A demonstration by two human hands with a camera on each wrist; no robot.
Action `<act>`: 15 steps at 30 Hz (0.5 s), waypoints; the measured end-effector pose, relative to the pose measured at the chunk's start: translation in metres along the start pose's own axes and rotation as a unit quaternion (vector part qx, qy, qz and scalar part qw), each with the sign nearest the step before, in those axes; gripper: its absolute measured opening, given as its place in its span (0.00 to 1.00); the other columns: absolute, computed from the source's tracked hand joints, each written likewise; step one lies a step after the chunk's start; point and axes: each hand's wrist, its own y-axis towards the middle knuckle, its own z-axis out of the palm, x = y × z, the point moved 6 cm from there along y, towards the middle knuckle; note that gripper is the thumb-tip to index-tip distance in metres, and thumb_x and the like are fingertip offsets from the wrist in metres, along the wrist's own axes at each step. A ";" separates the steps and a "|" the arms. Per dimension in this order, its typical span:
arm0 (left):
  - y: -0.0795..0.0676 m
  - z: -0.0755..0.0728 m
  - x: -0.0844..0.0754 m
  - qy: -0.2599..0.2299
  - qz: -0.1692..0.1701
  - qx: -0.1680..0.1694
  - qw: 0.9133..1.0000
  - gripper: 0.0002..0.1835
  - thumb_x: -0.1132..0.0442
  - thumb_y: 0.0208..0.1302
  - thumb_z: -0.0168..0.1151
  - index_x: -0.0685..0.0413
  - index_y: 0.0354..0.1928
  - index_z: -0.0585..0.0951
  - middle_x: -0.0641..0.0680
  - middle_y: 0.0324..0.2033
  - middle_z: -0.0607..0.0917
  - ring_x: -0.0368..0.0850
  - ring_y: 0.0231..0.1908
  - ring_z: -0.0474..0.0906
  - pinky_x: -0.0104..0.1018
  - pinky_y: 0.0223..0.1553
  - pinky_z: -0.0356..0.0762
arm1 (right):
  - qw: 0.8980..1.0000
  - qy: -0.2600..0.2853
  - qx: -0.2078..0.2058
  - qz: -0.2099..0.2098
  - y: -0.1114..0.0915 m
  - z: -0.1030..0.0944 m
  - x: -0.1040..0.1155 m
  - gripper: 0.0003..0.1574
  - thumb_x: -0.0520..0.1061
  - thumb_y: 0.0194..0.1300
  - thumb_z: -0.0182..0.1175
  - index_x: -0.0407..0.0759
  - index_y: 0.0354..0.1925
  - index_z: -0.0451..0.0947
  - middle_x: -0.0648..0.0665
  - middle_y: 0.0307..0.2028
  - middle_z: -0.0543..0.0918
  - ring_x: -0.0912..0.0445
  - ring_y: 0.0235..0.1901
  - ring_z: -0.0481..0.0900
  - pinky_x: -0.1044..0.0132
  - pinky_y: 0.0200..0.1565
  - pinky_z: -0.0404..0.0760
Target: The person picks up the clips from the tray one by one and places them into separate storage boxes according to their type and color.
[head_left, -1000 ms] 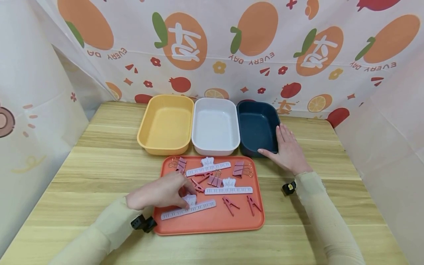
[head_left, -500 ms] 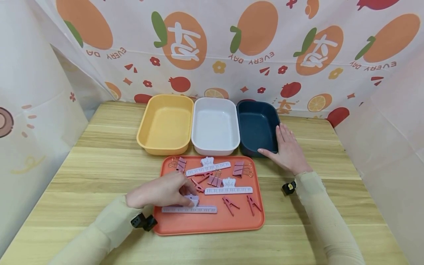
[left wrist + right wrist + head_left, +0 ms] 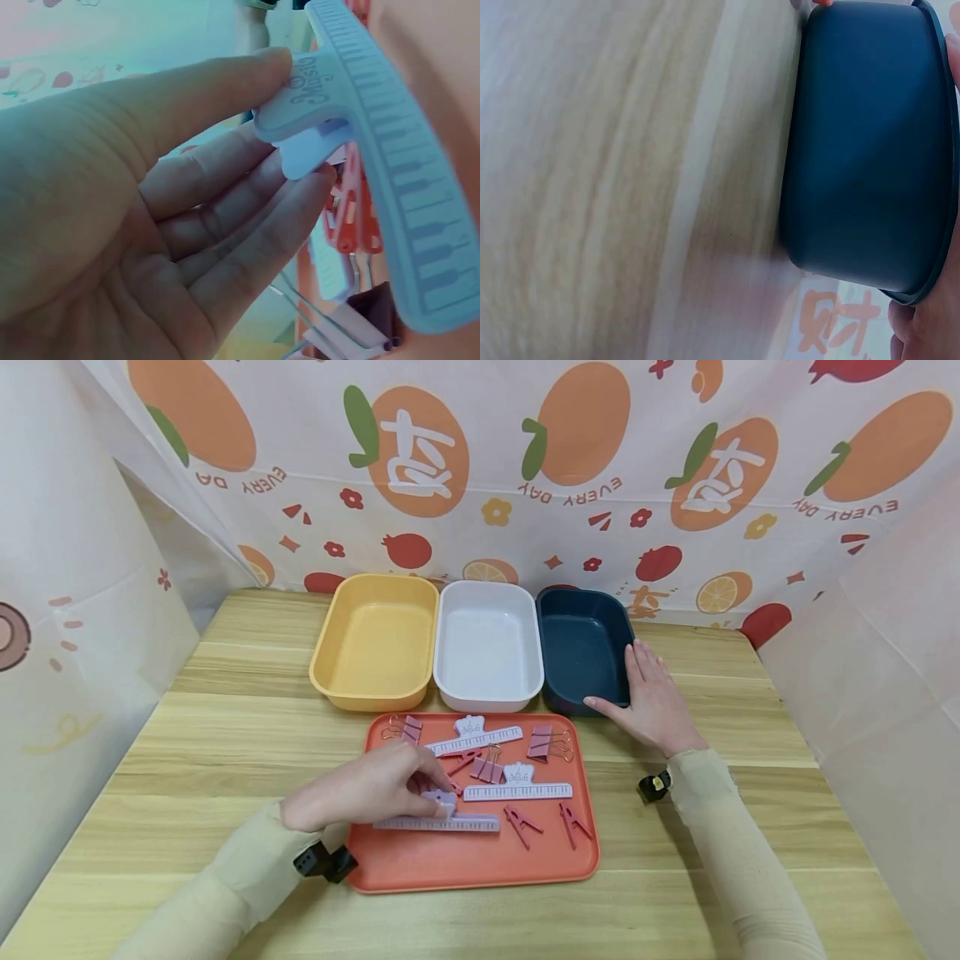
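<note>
In the head view my left hand (image 3: 367,787) pinches a lilac sheet-music clip (image 3: 468,823) by its crown-shaped handle, over the left part of an orange-red tray (image 3: 420,870). Close up in the left wrist view, the thumb lies on one lever of the clip (image 3: 409,176) and fingers are on the other; piano keys are printed along its bar. My right hand (image 3: 652,702) rests on the near right corner of a dark blue bin (image 3: 588,652), fingers extended along the rim. The right wrist view shows that bin's outer wall (image 3: 874,142) and only parts of the hand.
Two more piano-key clips (image 3: 517,792) lie on the tray with mauve binder clips (image 3: 550,743) and several dark pink pegs (image 3: 521,827). Behind the tray, a yellow bin (image 3: 375,702) and a white bin (image 3: 487,703) stand beside the blue one. A fruit-printed curtain (image 3: 495,543) hangs behind.
The held clip has shifted slightly right and towards the back, its bar turning from slanted to nearly level in the head view. My left hand moved with it; the right stayed put.
</note>
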 end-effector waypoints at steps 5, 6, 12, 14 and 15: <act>0.000 -0.011 -0.004 0.002 0.011 -0.034 0.999 0.10 0.56 0.60 0.76 0.48 0.42 0.90 0.38 0.33 0.84 0.37 0.32 0.76 0.34 0.34 0.78 | 1.000 0.000 -0.001 0.000 0.000 -0.001 0.001 0.75 0.84 0.61 0.50 0.32 0.80 0.40 0.35 0.80 0.42 0.44 0.78 0.36 0.49 0.75 0.36; 0.000 -0.013 -0.005 0.002 0.014 -0.041 0.999 0.10 0.56 0.60 0.77 0.48 0.42 0.90 0.38 0.33 0.84 0.38 0.33 0.76 0.34 0.35 0.79 | 1.000 0.001 -0.001 0.000 0.000 -0.001 0.001 0.75 0.84 0.61 0.50 0.32 0.80 0.40 0.35 0.80 0.42 0.44 0.78 0.36 0.49 0.75 0.37; -0.001 -0.027 -0.006 0.011 0.022 -0.091 0.996 0.10 0.58 0.60 0.77 0.49 0.43 0.90 0.40 0.36 0.85 0.38 0.35 0.77 0.35 0.36 0.77 | 1.000 0.002 0.000 0.002 0.000 0.000 0.000 0.76 0.84 0.61 0.50 0.32 0.80 0.40 0.35 0.80 0.42 0.44 0.78 0.35 0.48 0.75 0.37; -0.002 -0.031 -0.005 0.006 0.021 -0.109 0.994 0.10 0.58 0.60 0.77 0.49 0.43 0.90 0.41 0.36 0.85 0.38 0.34 0.77 0.35 0.35 0.77 | 1.000 0.001 0.001 0.003 0.000 0.000 -0.001 0.76 0.84 0.61 0.50 0.32 0.80 0.39 0.35 0.80 0.41 0.44 0.78 0.35 0.48 0.75 0.37; -0.003 -0.033 -0.005 0.001 0.018 -0.117 0.993 0.10 0.58 0.60 0.77 0.49 0.43 0.90 0.41 0.35 0.84 0.38 0.34 0.77 0.35 0.34 0.77 | 1.000 0.002 0.000 0.003 0.000 0.000 -0.001 0.76 0.84 0.61 0.50 0.32 0.80 0.39 0.35 0.80 0.41 0.44 0.78 0.35 0.48 0.75 0.37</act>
